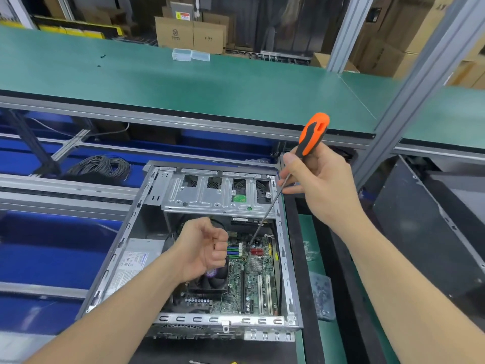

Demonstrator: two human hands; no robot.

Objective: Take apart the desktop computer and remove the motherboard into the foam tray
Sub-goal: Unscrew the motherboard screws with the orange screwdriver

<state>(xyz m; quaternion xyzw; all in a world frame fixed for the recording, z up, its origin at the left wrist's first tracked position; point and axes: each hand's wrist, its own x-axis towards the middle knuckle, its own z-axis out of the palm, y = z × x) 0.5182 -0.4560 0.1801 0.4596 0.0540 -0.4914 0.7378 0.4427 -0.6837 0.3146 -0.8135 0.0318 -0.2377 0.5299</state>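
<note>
Green motherboard [256, 279], white slots, silver and red heatsinks, flat inside the open case [284, 248]. Your right hand [322, 185] grips the orange-black screwdriver [313, 135], tip on board. Left hand [202, 245] fisted, nothing seen in it.

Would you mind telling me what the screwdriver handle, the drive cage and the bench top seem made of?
Screwdriver handle: likely moulded plastic with rubbery inserts, orange and dark grey, matte. Drive cage: stamped sheet steel, probably, bare and silvery with pressed ribs. Bench top: seemingly a green rubber or vinyl mat, smooth, faintly reflective.
</note>
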